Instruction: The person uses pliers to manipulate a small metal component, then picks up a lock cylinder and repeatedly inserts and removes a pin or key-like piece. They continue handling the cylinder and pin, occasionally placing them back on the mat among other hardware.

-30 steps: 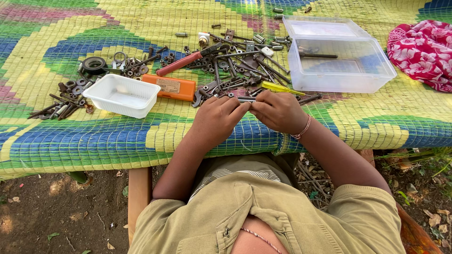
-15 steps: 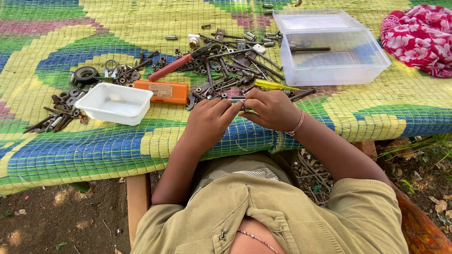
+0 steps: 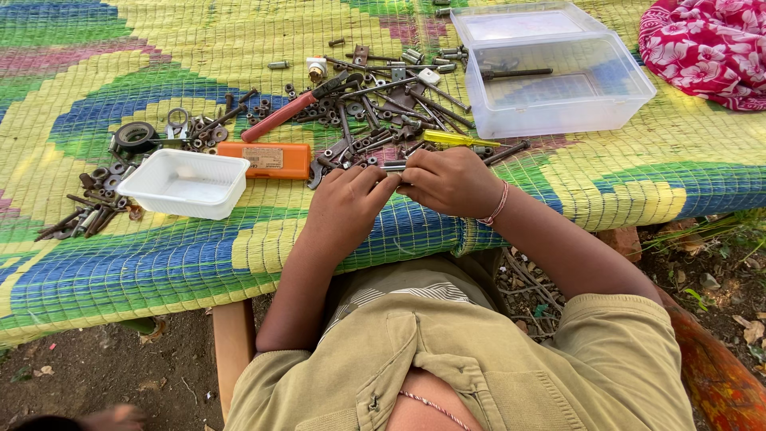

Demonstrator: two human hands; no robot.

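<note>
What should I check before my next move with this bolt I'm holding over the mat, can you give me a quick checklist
1. Grip: left hand and right hand both pinch a small metal bolt between them. Ok.
2. Nut or thread condition on the bolt: fingers cover it. Cannot tell.
3. Bolt is over the woven mat, so a dropped part would land on it. Ok.
4. White tray within reach at the left hand's side, appears empty. Ok.
5. Clear plastic bin open, lid off. Ok.
6. Loose hardware pile lies just beyond the knuckles and could be knocked. Not ok.
</note>
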